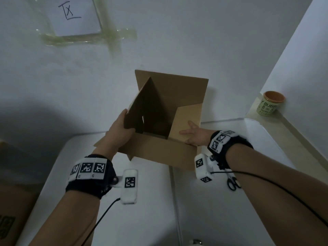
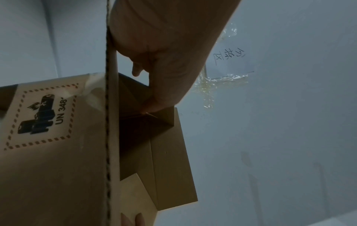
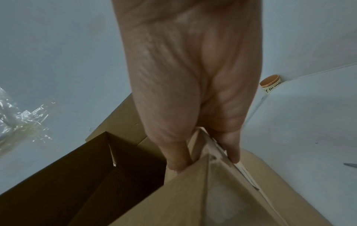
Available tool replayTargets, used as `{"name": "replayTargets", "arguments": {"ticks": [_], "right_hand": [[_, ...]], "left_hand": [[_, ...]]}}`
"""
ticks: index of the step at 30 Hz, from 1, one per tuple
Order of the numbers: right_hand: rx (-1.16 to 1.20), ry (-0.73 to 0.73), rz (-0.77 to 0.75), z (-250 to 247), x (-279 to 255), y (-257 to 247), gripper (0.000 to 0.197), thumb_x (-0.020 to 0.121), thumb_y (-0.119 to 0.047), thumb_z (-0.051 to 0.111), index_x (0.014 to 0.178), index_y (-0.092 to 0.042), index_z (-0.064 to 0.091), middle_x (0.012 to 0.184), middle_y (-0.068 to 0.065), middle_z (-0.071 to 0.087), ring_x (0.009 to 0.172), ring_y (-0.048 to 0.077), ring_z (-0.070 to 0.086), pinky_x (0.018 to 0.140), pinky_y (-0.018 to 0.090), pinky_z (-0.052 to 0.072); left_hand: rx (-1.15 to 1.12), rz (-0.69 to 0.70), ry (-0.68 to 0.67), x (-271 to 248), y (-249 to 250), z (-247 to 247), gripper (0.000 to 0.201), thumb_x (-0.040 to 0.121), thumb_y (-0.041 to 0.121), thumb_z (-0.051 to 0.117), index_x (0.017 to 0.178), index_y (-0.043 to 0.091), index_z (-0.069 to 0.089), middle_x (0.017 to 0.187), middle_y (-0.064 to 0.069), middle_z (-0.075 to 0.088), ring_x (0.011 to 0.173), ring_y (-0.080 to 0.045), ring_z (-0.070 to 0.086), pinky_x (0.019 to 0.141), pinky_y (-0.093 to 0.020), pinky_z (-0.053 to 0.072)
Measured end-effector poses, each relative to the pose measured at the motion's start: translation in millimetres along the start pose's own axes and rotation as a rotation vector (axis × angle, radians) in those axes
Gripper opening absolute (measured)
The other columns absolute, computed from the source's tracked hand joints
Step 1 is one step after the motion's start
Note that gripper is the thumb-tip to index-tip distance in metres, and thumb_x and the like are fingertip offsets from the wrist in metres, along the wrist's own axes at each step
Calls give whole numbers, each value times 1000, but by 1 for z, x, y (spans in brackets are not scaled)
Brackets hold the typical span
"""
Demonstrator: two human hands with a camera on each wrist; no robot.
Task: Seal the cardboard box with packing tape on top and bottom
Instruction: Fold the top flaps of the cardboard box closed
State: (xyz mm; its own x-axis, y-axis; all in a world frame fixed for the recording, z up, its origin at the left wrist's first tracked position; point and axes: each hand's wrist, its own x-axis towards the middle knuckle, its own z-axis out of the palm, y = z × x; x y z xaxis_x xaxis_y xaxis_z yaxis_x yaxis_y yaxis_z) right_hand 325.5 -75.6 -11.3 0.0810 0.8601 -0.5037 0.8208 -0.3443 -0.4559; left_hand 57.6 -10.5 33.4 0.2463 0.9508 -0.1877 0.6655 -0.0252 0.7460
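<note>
An open brown cardboard box [image 1: 159,151] stands on the white table against the wall, its flaps up and its inside dark and empty. My left hand [image 1: 120,132] grips the raised left flap [image 1: 142,103] by its near edge, fingers curled behind it. The left wrist view shows that hand [image 2: 164,61] against the flap's corrugated edge [image 2: 111,122]. My right hand [image 1: 193,135] holds the right flap [image 1: 188,118]. In the right wrist view this hand [image 3: 193,91] pinches the flap's edge [image 3: 183,198] between thumb and fingers. No tape roll is in view.
Black-handled scissors [image 1: 234,182] lie on the table under my right forearm. A paper cup [image 1: 271,103] sits on the ledge at the right. Another cardboard box [image 1: 10,210] with a printed label stands at the lower left. A taped paper sign [image 1: 76,15] hangs on the wall.
</note>
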Motion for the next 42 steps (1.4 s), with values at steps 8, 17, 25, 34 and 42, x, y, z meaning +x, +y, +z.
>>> {"name": "replayTargets", "arguments": {"ticks": [8, 17, 25, 34, 42], "right_hand": [[59, 4, -1, 3, 3, 13, 62, 90, -12, 62, 146, -27, 39, 160, 2, -15, 149, 21, -1, 120, 28, 12], [75, -50, 78, 12, -9, 25, 50, 98, -15, 49, 146, -26, 38, 161, 4, 0, 149, 21, 4, 119, 28, 10], [45, -187, 225, 26, -32, 18, 60, 102, -48, 21, 152, -16, 21, 158, 7, 21, 144, 24, 24, 114, 31, 24], [47, -201, 266, 33, -33, 9, 68, 100, -54, 22, 152, -11, 23, 158, 10, 21, 144, 28, 25, 114, 33, 26], [66, -201, 306, 32, -29, 7, 71, 98, -58, 26, 151, -12, 25, 157, 13, 24, 141, 30, 31, 114, 37, 29]], "left_hand": [[662, 38, -279, 2, -4, 14, 56, 80, 81, 14, 128, 57, 30, 148, 0, 38, 137, -35, 31, 101, -71, 20], [768, 2, -431, 17, 1, 30, 59, 101, 50, 5, 152, 25, 22, 160, -3, 18, 147, -24, 13, 119, -43, 8], [489, -142, -693, 22, 9, 22, 65, 97, 58, 30, 151, 23, 26, 158, -1, 23, 145, -25, 22, 119, -44, 17], [136, -228, -591, 20, 7, 0, 36, 100, 28, 42, 133, 23, 55, 143, -5, 43, 135, -28, 37, 110, -46, 34], [123, -4, -679, 24, -16, -26, 73, 76, -24, 23, 122, 18, 60, 132, -3, 55, 121, -21, 53, 89, -28, 49]]}}
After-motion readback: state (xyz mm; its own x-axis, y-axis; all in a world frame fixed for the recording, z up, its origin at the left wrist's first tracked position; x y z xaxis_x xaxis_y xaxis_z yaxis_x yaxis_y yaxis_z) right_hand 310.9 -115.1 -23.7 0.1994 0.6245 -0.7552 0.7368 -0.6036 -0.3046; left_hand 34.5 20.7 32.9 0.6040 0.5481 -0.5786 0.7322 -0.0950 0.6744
